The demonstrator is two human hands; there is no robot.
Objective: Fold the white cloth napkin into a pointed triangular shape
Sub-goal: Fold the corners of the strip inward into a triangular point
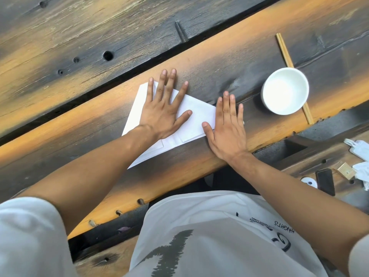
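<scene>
Napkin first: the white cloth napkin (191, 118) lies flat on the dark, orange-streaked wooden plank surface (239, 56), partly folded, with its layers making a slanted, roughly triangular outline. One narrow point reaches toward the near edge of the surface, and a broader corner lies on the far side. Two hemmed edges show as faint raised lines near its near side. Much of its middle is hidden under the left hand and forearm, and its right corner disappears under the right hand, so the full outline cannot be made out.

The left hand (161, 108) lies flat on the napkin, fingers straight and spread, pressing the cloth down and gripping nothing. The right hand (227, 126) is flat too, fingers straight and close together, with its thumb touching the napkin's right edge and its palm mostly on the bare wood.

To the right, well apart from the napkin, stands a round white bowl (285, 90). It sits on a pair of pale wooden chopsticks (283, 48), whose middle part it hides.

At the right edge, a lower ledge holds a dark phone (325, 181) and some white items cut off by the frame and hard to identify.
</scene>
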